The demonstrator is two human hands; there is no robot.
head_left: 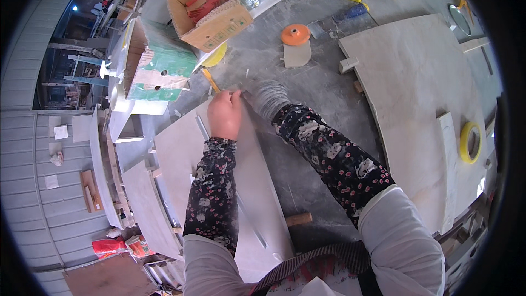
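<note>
My left hand (224, 114), bare and closed, is at the far end of a long pale board (262, 178). Its thumb and fingers press together; whatever is between them is too small to name. Close by on the right is my right hand (268, 98) in a grey knitted glove, its fingers smeared by motion. A small dark shape shows between the two hands, but I cannot tell what it is. Just beyond the left hand lies a yellow-handled tool (210, 80). Thin metal strips (252, 223) rest on the board, partly hidden under my left sleeve.
Far left stand a cardboard box (211, 35) with red contents and a torn green carton (164, 74). Beyond my hands lies an orange disc (296, 34) on a beige sheet (297, 56). A large pale panel (416, 82) fills the right, bearing a yellow tape roll (470, 142).
</note>
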